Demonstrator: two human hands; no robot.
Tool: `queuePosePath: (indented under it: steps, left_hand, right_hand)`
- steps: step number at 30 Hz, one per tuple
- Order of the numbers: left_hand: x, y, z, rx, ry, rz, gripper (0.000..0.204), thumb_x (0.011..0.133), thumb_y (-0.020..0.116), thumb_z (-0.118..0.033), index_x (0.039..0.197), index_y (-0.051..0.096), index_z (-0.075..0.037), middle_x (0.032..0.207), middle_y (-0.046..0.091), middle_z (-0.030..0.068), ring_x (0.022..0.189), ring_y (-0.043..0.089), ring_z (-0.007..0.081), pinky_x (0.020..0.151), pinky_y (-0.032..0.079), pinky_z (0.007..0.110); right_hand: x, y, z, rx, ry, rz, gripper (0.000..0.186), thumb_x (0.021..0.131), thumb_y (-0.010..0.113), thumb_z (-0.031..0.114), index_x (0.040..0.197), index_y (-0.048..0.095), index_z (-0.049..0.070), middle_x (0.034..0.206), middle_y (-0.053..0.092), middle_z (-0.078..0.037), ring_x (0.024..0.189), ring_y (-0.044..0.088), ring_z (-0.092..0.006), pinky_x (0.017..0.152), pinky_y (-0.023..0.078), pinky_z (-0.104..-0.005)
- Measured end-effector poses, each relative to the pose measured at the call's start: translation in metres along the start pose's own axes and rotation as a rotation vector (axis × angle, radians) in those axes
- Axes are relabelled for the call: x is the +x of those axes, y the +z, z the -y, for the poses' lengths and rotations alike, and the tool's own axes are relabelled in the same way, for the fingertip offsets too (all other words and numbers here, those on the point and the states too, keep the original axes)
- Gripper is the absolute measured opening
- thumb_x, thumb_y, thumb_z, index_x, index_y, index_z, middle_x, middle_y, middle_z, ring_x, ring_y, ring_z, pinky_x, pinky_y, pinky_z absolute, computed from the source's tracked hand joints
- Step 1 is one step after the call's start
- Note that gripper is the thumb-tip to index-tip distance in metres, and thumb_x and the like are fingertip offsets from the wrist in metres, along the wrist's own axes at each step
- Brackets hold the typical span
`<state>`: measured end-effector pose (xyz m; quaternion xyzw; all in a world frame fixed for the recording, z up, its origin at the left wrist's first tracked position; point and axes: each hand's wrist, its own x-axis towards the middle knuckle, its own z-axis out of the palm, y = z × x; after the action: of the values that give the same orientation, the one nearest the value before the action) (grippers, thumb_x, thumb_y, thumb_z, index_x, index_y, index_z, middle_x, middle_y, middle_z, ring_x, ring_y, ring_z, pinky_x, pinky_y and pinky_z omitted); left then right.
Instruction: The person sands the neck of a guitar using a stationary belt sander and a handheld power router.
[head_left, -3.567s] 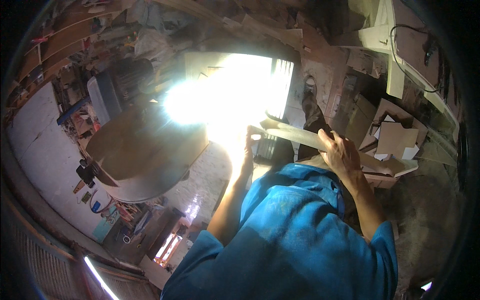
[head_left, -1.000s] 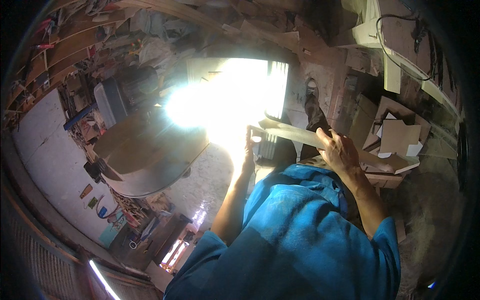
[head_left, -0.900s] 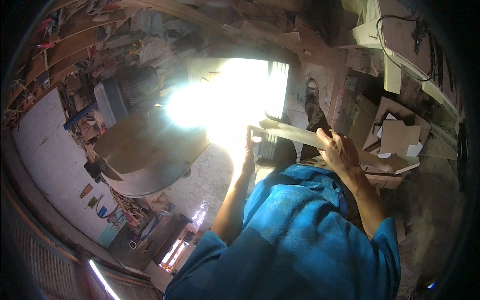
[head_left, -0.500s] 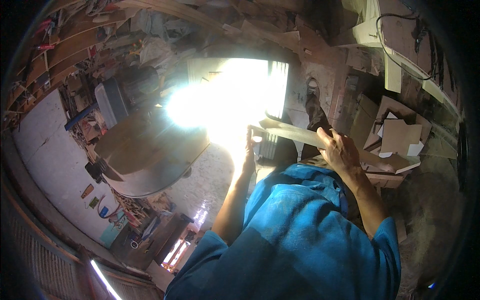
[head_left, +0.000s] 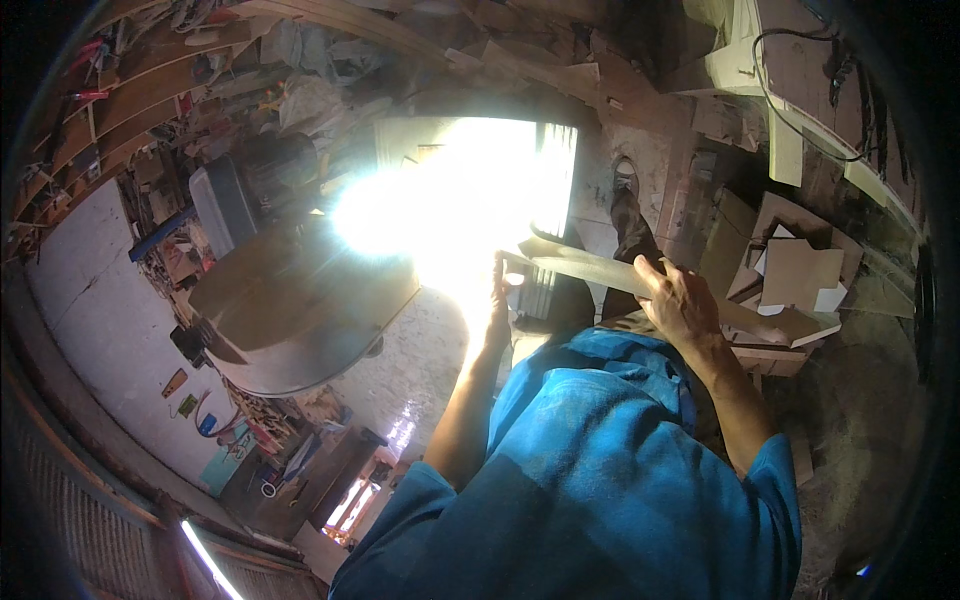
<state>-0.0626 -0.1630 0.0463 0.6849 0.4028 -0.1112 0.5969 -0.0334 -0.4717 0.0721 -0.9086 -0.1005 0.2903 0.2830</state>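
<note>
Wood strip (head_left: 588, 266), before the blue shirt (head_left: 600, 450), unmoved since a second ago; suggests a steady hold. Right hand (head_left: 682, 305) curled round strip; left hand (head_left: 490, 305) near its glare-lit end, grip cannot be told.

We lose the fingers of the left hand (head_left: 487, 312) in white glare (head_left: 450, 205), so we cannot tell what they touch. The same glare blurs the left end of the long pale strip (head_left: 588, 268) and wipes out most of the pale panel (head_left: 400, 133). The right hand (head_left: 686, 312) hides part of the strip from us. The lower edge cuts off the blue shirt (head_left: 600, 470). Several lower-left objects (head_left: 188, 404) are too small for us to name.
</note>
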Motion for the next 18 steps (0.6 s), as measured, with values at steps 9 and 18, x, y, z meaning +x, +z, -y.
queuePosePath:
  steps: [9, 18]
  left_hand:
    - [0.008, -0.003, -0.001, -0.007, -0.08, -0.047, 0.048, 0.097, 0.073, -0.036, 0.132, 0.059, -0.007, 0.105, 0.06, 0.0042, 0.075, 0.056, 0.0103, 0.081, 0.055, 0.036]
    - [0.012, -0.004, 0.003, -0.073, -0.121, -0.06, 0.052, 0.095, 0.076, -0.036, 0.132, 0.058, -0.005, 0.103, 0.063, 0.0061, 0.076, 0.063, 0.0124, 0.078, 0.054, 0.034]
  right_hand:
    - [0.0, 0.0, -0.001, 0.012, -0.004, 0.002, 0.046, 0.078, 0.085, 0.011, 0.115, 0.06, 0.005, 0.096, 0.072, -0.022, 0.085, 0.075, -0.0391, 0.073, 0.064, -0.0441]
    - [0.001, -0.002, 0.0, 0.011, -0.004, 0.01, 0.046, 0.078, 0.086, 0.011, 0.114, 0.059, 0.005, 0.096, 0.072, -0.022, 0.086, 0.075, -0.0389, 0.074, 0.064, -0.0443]
